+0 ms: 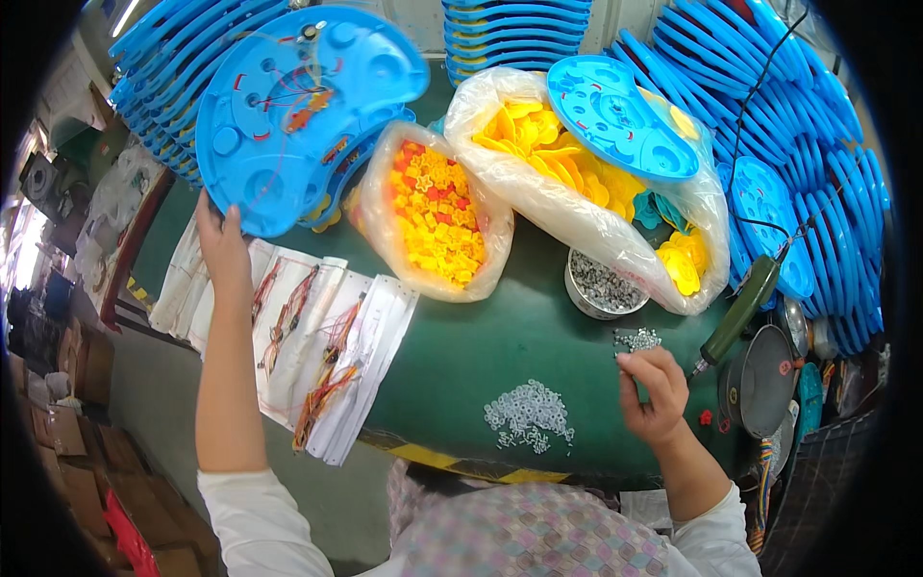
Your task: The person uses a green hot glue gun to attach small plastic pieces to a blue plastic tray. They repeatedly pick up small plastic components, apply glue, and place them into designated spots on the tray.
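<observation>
Pinching blue panel (pixel 288 144) by rim, left hand (pixel 222 242); likely light, stiff; rim safest, wires (pixel 310 108) fragile. Right hand (pixel 656 394) curled, contents unclear.

Assembly workshop, identified by its green workbench (pixel 437 351), stacks of blue plastic shells (pixel 517 38) at ten, twelve and two o'clock, a corded green power driver (pixel 745 306) at three, small loose fasteners (pixel 529 412) at five, and cardboard boxes (pixel 65 430) at eight.

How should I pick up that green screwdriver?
Probably best: grip the screwdriver around its thick handle, coming from the left, where the right hand is. It slants with its thin tip down, and the pan sits close on its right.
</observation>
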`<state>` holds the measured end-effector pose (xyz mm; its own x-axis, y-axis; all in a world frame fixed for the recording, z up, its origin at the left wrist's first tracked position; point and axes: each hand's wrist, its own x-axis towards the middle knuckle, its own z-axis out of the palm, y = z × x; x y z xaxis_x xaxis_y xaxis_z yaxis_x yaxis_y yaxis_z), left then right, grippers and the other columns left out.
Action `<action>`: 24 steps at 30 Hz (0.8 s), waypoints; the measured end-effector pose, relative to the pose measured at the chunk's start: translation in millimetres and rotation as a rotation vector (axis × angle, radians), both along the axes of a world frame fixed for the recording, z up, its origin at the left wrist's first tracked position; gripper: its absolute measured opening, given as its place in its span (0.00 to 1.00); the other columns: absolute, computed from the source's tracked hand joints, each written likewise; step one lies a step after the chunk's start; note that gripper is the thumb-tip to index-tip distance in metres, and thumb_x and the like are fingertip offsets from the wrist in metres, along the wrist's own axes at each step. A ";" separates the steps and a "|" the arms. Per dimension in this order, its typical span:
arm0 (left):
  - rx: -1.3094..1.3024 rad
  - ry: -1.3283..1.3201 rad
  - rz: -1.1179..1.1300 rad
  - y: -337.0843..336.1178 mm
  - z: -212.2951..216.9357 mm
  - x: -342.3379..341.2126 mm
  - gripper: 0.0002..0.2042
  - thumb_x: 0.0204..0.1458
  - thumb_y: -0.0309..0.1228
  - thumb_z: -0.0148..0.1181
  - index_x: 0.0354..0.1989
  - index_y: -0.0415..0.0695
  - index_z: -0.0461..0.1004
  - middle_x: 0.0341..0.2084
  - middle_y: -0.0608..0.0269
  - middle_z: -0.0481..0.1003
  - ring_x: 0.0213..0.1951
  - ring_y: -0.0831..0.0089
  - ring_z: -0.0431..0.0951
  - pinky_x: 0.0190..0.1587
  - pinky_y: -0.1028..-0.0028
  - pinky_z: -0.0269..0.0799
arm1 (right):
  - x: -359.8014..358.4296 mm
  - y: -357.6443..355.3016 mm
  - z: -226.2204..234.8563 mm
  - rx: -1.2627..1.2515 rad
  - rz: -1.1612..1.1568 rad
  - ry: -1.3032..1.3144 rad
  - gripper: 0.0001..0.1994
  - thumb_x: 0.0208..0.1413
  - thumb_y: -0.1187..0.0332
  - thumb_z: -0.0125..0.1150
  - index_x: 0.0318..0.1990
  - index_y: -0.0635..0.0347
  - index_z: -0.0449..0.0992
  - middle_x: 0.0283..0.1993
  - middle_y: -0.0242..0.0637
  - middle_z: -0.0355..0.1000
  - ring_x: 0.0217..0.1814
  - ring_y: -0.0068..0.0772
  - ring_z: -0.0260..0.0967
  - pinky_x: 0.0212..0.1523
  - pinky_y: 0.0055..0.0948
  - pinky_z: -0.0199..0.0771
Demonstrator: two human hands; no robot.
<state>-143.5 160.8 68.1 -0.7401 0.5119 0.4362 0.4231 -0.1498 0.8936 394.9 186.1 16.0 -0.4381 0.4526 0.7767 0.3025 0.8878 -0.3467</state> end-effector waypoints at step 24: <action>-0.194 0.445 -0.152 66.7 -21.2 -20.7 0.22 0.67 0.37 0.56 0.67 0.45 0.68 0.61 0.54 0.71 0.52 0.71 0.75 0.59 0.71 0.72 | 58.4 197.0 -27.4 -0.447 -0.777 -0.993 0.20 0.49 0.60 0.71 0.46 0.63 0.81 0.46 0.50 0.80 0.51 0.52 0.79 0.53 0.45 0.79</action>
<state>-164.2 227.5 47.0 -0.4152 0.7023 0.5783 0.7555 -0.0879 0.6492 453.2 383.1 -11.5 -0.2416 0.9704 0.0019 0.9656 0.2402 0.0992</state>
